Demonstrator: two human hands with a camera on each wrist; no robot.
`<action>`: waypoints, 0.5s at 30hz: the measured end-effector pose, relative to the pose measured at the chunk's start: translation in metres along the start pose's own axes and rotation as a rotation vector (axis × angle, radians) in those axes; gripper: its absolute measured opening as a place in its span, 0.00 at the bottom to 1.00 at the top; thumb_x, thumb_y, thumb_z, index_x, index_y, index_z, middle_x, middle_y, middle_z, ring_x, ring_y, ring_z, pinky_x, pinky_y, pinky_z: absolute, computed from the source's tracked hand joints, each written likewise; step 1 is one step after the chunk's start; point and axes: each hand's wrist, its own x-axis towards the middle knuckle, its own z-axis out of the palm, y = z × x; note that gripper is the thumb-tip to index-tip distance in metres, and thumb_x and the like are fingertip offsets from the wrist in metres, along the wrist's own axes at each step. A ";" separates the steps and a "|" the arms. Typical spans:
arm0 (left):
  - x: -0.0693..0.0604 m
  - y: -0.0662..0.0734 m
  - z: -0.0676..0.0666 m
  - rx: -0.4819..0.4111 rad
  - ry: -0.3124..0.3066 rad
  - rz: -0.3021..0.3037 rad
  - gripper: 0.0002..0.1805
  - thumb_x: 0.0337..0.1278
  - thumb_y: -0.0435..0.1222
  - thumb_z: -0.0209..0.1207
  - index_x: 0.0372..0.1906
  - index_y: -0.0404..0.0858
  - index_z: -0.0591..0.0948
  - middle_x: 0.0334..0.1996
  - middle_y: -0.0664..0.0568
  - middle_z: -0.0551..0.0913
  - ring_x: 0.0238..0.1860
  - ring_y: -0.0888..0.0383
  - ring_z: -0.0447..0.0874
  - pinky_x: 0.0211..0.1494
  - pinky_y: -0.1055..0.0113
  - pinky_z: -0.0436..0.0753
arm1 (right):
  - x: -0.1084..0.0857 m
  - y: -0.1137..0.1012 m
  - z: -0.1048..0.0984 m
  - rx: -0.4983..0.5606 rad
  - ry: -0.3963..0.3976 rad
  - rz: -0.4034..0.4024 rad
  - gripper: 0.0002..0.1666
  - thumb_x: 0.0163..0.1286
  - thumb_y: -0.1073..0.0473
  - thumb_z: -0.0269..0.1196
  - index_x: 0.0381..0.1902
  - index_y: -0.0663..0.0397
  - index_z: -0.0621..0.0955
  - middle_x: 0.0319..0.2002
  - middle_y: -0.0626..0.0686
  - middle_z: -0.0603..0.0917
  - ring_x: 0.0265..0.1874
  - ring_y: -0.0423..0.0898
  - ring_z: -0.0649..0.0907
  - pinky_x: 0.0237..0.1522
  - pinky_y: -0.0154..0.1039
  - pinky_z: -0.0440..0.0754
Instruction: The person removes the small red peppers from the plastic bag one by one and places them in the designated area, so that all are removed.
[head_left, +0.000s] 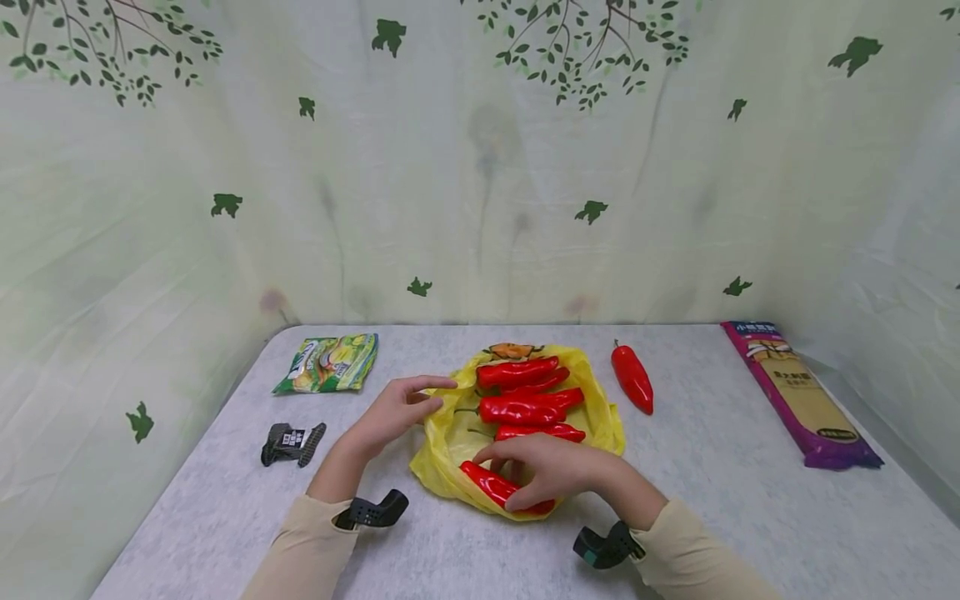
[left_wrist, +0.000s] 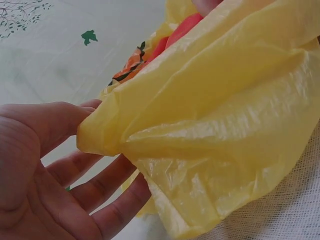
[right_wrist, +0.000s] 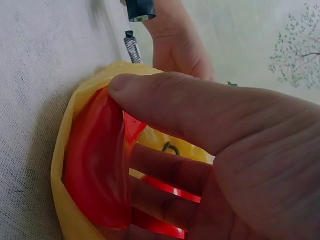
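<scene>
The near red pepper (right_wrist: 97, 165) lay along the near rim inside the yellow bag (head_left: 438, 471) on the surface (head_left: 465, 558); I judged it light, firm and slick, likely to twist unless held round its thick middle. My right grip (head_left: 551, 467) was clamped round it, thumb on the near side, forearm slanting in from the right. The thin bag looked soft, easily dragged; my left grip (head_left: 397, 414), thumb and fingers apart, stood at its left rim.

The peppers (head_left: 522, 410) looked smooth and glossy; the bag (head_left: 437, 468) was crinkled, shiny plastic. The desk (head_left: 712, 500) had a matt, rough, cloth-like weave. Near its right edge, a packet (head_left: 797, 387) was glossy plastic.
</scene>
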 end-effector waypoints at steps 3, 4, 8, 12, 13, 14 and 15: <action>0.000 0.000 0.000 0.000 -0.002 -0.002 0.18 0.70 0.38 0.57 0.61 0.48 0.81 0.67 0.48 0.77 0.57 0.50 0.80 0.50 0.65 0.80 | -0.001 -0.001 0.000 -0.002 -0.005 -0.007 0.34 0.59 0.54 0.73 0.63 0.33 0.77 0.51 0.37 0.83 0.45 0.31 0.80 0.49 0.31 0.80; -0.001 0.000 0.000 0.002 -0.001 -0.002 0.18 0.70 0.38 0.57 0.61 0.47 0.81 0.67 0.48 0.77 0.57 0.50 0.80 0.50 0.65 0.80 | -0.001 -0.001 0.000 -0.009 -0.004 -0.009 0.34 0.59 0.54 0.73 0.64 0.33 0.76 0.51 0.37 0.83 0.45 0.31 0.80 0.49 0.31 0.80; -0.001 0.001 0.000 0.000 0.002 -0.007 0.18 0.70 0.38 0.57 0.61 0.48 0.81 0.67 0.48 0.77 0.56 0.51 0.80 0.49 0.65 0.80 | -0.003 -0.002 -0.003 -0.028 -0.007 -0.004 0.35 0.59 0.54 0.73 0.64 0.32 0.75 0.51 0.37 0.83 0.46 0.32 0.80 0.49 0.32 0.81; -0.001 0.001 0.000 -0.004 0.000 -0.006 0.18 0.70 0.38 0.57 0.61 0.47 0.81 0.67 0.48 0.77 0.57 0.51 0.80 0.49 0.65 0.80 | -0.006 -0.002 -0.007 -0.023 0.004 0.021 0.35 0.57 0.54 0.74 0.63 0.30 0.75 0.50 0.36 0.82 0.47 0.34 0.80 0.48 0.32 0.82; -0.001 0.001 -0.001 -0.004 0.000 -0.005 0.18 0.70 0.38 0.57 0.61 0.47 0.81 0.68 0.48 0.76 0.57 0.51 0.80 0.50 0.65 0.80 | -0.007 -0.002 -0.009 -0.018 0.010 0.023 0.36 0.56 0.55 0.74 0.62 0.29 0.75 0.50 0.36 0.82 0.48 0.34 0.80 0.47 0.32 0.82; -0.001 0.001 -0.001 -0.005 -0.002 -0.004 0.18 0.70 0.38 0.57 0.61 0.47 0.81 0.68 0.48 0.76 0.57 0.51 0.80 0.49 0.65 0.80 | -0.008 -0.001 -0.011 -0.011 0.016 0.026 0.36 0.56 0.55 0.74 0.62 0.29 0.75 0.51 0.36 0.82 0.48 0.34 0.80 0.47 0.33 0.82; -0.001 0.001 -0.001 -0.005 -0.003 -0.003 0.18 0.70 0.37 0.57 0.61 0.47 0.81 0.68 0.48 0.76 0.57 0.51 0.80 0.49 0.65 0.80 | -0.010 -0.001 -0.013 -0.007 0.024 0.023 0.37 0.56 0.55 0.74 0.62 0.28 0.75 0.51 0.36 0.82 0.49 0.35 0.79 0.48 0.33 0.83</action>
